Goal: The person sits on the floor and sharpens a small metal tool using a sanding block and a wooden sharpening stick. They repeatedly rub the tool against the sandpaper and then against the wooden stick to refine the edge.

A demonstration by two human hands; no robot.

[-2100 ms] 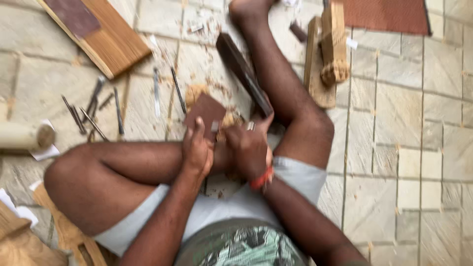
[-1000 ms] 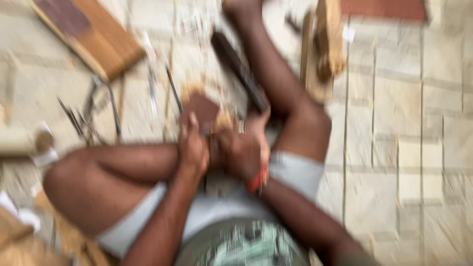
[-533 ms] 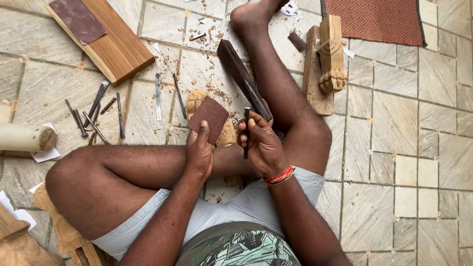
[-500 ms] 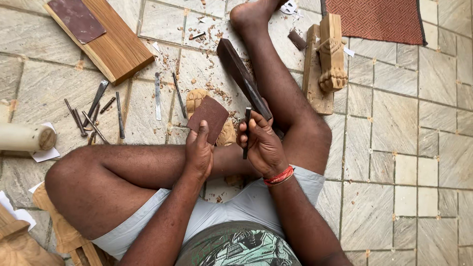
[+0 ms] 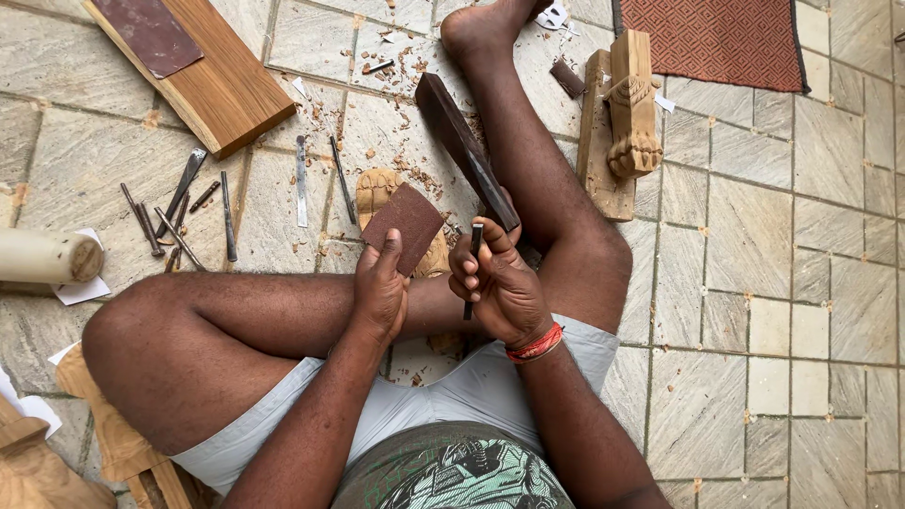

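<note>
- Left hand (image 5: pixel 380 287) pinches a brown sandpaper sheet (image 5: pixel 403 224), lifted so its face stays free.
- Right hand (image 5: pixel 498 283) grips a thin chisel (image 5: pixel 472 259) upright, beside the sheet.

Soft, even daylight fills the view, bright without harsh patches, and no single source shows itself. Shadows are faint and short: a thin dark edge under the wooden plank (image 5: pixel 193 71), under the chisels (image 5: pixel 179 212) on the stone floor (image 5: pixel 754 283), and beneath the bent legs. The skin of the right hand (image 5: pixel 500 283) and left hand (image 5: pixel 380 287) carries a mild sheen. Focus is sharp across the frame, with no motion blur; tile lines bow slightly near the edges
</note>
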